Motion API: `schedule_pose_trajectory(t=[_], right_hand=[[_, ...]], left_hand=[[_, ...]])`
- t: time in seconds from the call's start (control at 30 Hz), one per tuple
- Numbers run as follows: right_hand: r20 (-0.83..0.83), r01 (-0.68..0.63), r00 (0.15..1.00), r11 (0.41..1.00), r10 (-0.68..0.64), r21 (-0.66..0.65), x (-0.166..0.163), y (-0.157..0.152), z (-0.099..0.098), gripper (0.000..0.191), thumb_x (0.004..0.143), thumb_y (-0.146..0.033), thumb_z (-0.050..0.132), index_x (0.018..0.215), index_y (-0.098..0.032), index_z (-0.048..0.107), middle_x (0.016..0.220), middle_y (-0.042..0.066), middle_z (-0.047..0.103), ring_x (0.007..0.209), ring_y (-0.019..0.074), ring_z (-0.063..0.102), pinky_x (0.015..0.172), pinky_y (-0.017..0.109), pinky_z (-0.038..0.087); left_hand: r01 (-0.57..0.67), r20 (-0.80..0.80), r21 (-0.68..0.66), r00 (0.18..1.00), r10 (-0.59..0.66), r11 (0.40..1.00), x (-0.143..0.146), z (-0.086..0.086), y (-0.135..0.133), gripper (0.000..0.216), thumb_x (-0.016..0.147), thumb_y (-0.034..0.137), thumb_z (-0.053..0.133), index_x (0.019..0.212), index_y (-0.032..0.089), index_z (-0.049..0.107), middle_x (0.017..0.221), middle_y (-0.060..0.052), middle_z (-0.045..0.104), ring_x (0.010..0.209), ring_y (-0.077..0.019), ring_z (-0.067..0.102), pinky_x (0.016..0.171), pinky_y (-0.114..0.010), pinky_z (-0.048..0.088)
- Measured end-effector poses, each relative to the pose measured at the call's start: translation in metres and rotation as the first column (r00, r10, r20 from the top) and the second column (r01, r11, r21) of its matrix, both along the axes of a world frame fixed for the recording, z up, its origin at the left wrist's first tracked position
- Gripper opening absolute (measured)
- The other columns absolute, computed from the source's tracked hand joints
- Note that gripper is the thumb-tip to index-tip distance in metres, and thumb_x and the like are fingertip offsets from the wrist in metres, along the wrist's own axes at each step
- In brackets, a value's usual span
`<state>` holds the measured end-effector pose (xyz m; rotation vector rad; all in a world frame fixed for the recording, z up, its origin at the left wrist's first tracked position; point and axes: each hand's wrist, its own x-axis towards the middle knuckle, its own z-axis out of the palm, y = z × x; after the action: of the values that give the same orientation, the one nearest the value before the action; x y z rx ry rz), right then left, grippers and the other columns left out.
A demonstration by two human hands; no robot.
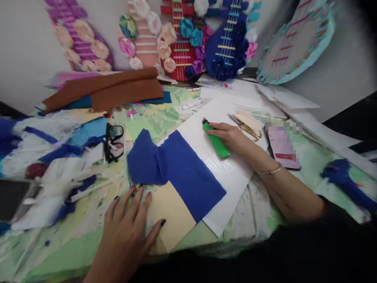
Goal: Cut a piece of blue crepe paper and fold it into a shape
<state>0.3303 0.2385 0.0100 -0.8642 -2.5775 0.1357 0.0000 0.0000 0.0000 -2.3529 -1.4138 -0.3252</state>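
Green worktop (66, 253) carries a blue sheet (188, 173); right of it, my right grip (231, 136) covers a green cutter (219, 146), pinching I cannot tell; before it, my left grip (128, 216) lies spread.

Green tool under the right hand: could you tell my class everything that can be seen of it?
The green tool is long and slim, bright green with a dark end, and looks like plastic. It slants over the white sheet, its dark end toward the picture's upper left. The right hand has its fingers across the upper part, hiding some of it; the thumb is hidden, so the grip is unclear.
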Motion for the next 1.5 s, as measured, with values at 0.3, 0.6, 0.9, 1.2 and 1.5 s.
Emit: schedule_pose_trajectory(t=[0.3,0.6,0.9,1.2,1.5], right_hand=[[0.069,0.294,0.956,0.927,-0.286,-0.233,-0.025,-0.082,0.057,0.018,0.086,-0.015,0.049,0.09,-0.017,0.067,0.081,0.005,0.071,0.069,0.0178,0.065,0.063,0.027,0.045],[0.348,0.465,0.874,0.791,-0.339,-0.398,-0.034,-0.15,0.035,0.027,0.086,-0.042,0.059,0.077,-0.018,0.054,0.071,0.002,0.062,0.063,0.0156,0.055,0.055,0.024,0.029],[0.27,0.328,0.94,0.771,-0.209,-0.546,-0.044,-0.151,0.041,0.03,0.089,-0.03,0.048,0.062,-0.017,0.046,0.055,-0.003,0.048,0.052,0.0087,0.04,0.053,0.023,0.023],[0.292,0.306,0.944,0.743,-0.154,-0.595,-0.041,-0.148,0.046,0.038,0.083,-0.036,0.058,0.054,-0.016,0.046,0.048,-0.002,0.044,0.049,0.0086,0.034,0.052,0.025,0.021],[0.183,0.206,0.978,0.527,-0.097,-0.825,-0.034,-0.136,0.042,0.038,0.089,-0.035,0.048,0.056,-0.015,0.049,0.047,-0.002,0.051,0.042,0.006,0.042,0.046,0.019,0.03]], left_hand=[[0.167,0.279,-0.062,0.949,-0.144,0.984,0.056,0.033,0.009,0.038,0.083,0.036,0.061,0.106,0.006,0.056,0.109,-0.02,0.061,0.109,-0.0353,0.052,0.096,-0.053,0.04],[0.377,0.099,-0.317,0.926,-0.364,0.87,0.077,0.027,0.009,0.06,0.083,0.06,0.047,0.12,0.012,0.052,0.129,-0.019,0.053,0.122,-0.036,0.044,0.104,-0.054,0.028],[0.319,0.112,-0.32,0.948,-0.298,0.892,0.056,0.037,0.011,0.036,0.078,0.05,0.061,0.08,0.014,0.062,0.091,-0.012,0.06,0.093,-0.0299,0.053,0.092,-0.049,0.04],[0.41,0.033,-0.2,0.911,-0.412,0.89,0.072,0.028,0.015,0.028,0.088,0.031,0.054,0.108,0.012,0.057,0.096,-0.012,0.06,0.086,-0.0264,0.054,0.076,-0.041,0.045],[0.62,0.112,0.063,0.774,-0.623,0.782,0.072,0.031,0.028,0.02,0.087,0.005,0.044,0.091,0.008,0.063,0.083,-0.011,0.066,0.076,-0.0232,0.059,0.068,-0.039,0.046]])
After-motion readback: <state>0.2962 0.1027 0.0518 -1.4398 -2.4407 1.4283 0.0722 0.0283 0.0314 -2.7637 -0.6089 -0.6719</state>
